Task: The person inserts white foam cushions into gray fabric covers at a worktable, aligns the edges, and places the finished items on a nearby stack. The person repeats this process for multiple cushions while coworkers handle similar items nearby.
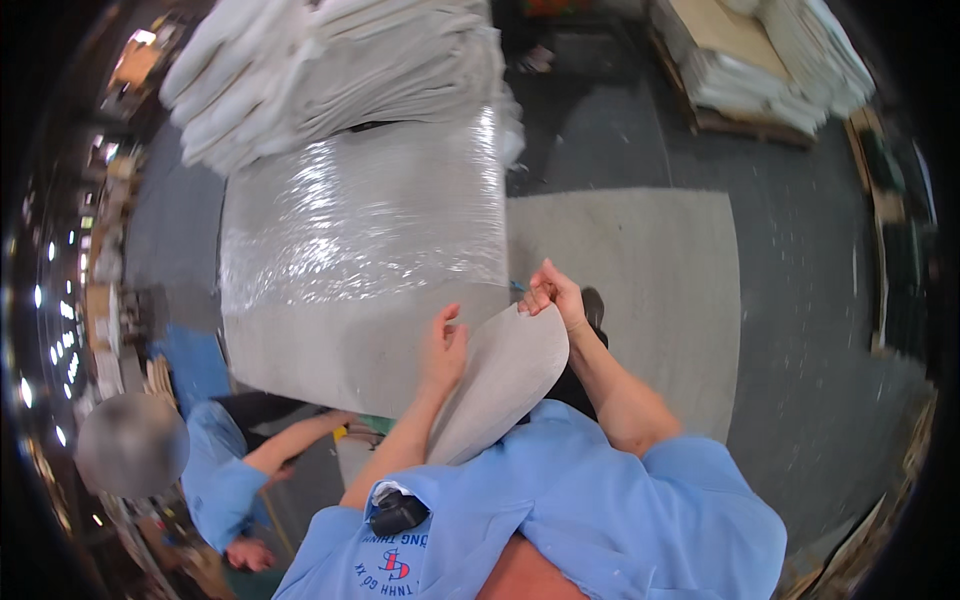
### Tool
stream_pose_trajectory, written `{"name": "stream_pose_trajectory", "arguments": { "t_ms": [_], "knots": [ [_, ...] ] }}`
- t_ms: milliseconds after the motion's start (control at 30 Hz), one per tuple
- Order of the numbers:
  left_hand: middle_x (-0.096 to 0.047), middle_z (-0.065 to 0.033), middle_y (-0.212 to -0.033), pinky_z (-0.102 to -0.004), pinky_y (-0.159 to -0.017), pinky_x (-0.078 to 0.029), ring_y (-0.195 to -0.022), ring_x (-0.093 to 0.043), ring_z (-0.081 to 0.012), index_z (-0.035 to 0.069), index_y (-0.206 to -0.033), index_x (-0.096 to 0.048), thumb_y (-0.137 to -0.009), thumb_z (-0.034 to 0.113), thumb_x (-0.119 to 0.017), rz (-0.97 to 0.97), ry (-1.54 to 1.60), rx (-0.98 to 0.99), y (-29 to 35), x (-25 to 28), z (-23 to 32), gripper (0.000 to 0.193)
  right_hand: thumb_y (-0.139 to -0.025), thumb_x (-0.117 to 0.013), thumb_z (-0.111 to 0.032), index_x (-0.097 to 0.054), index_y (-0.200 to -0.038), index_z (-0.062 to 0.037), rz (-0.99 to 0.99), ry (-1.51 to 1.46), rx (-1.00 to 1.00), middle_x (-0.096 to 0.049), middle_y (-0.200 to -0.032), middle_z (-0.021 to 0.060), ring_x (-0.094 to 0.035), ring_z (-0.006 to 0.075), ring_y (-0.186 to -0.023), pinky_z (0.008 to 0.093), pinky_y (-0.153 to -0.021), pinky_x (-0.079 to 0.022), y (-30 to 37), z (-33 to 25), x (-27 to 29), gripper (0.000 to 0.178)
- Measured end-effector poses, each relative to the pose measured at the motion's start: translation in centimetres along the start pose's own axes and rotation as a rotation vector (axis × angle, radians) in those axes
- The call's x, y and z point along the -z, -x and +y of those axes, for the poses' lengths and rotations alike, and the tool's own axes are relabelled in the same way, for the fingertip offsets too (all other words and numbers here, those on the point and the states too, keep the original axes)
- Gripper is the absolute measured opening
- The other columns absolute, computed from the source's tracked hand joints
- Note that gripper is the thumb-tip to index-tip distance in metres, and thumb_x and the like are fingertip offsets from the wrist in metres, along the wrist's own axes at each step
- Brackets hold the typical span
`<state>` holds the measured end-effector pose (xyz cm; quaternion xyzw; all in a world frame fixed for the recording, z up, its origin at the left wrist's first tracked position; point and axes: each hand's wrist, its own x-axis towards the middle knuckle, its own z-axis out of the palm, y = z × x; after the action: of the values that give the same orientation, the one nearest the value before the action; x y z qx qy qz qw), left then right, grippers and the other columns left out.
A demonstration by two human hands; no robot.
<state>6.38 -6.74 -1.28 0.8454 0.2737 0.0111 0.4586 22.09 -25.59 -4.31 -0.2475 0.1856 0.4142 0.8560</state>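
A light grey sheet (507, 365) curls up in front of my body. The fingers of my right hand (553, 294) are pinched on its upper corner. My left hand (443, 350), slightly blurred, hovers at the sheet's left side with its fingers loosely bent and apart, and nothing shows in it. Just beyond both hands is a broad grey surface (310, 345), its far part covered by shiny clear plastic film (370, 215). A small blue thing beside my right fingertips is too little to make out.
Folded whitish sheets (340, 75) are piled at the far end. A flat grey sheet (650, 290) lies on the floor to the right; another stack (745, 85) rests on a pallet at far right. A co-worker (215, 460) in blue bends close by on the left, one arm reaching toward the surface.
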Motion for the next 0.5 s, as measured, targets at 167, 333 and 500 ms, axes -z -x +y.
{"name": "stream_pose_trajectory", "arguments": {
  "t_ms": [167,333,500],
  "knots": [
    [-0.075,-0.0139,-0.109,-0.0366,-0.086,-0.053,-0.095,-0.067,-0.0214,0.004,-0.128,-0.069,-0.097,0.038,-0.074,-0.420,-0.191,0.419,3.4,9.1,-4.7,0.046,-0.106,-0.061,-0.048,-0.064,-0.080,-0.0111,-0.146,0.083,-0.028,-0.043,-0.047,-0.0009,-0.049,0.0182,-0.046,0.0370,-0.063,-0.049,-2.7,0.0,-3.0,0.046],
    [-0.073,-0.0155,-0.092,-0.0429,-0.078,-0.052,-0.088,-0.069,-0.0273,0.002,-0.111,-0.067,-0.098,0.037,-0.072,-0.016,0.006,0.275,7.3,9.2,-8.6,0.038,-0.105,-0.064,-0.044,-0.067,-0.094,-0.0097,-0.186,0.226,-0.108,-0.054,-0.058,0.0014,-0.057,0.0168,-0.055,0.0390,-0.066,-0.053,-5.1,0.9,-4.5,0.036],
    [-0.069,-0.0230,-0.090,-0.0498,-0.076,-0.051,-0.085,-0.067,-0.0427,0.006,-0.113,-0.059,-0.103,0.032,-0.065,0.334,-0.032,0.213,8.3,8.1,-8.6,0.029,-0.095,-0.077,-0.048,-0.064,-0.132,-0.0043,-0.315,1.077,-0.347,-0.071,-0.091,0.0080,-0.069,0.0210,-0.088,0.0392,-0.084,-0.057,-6.7,-2.3,-8.8,0.058]
  ]
}}
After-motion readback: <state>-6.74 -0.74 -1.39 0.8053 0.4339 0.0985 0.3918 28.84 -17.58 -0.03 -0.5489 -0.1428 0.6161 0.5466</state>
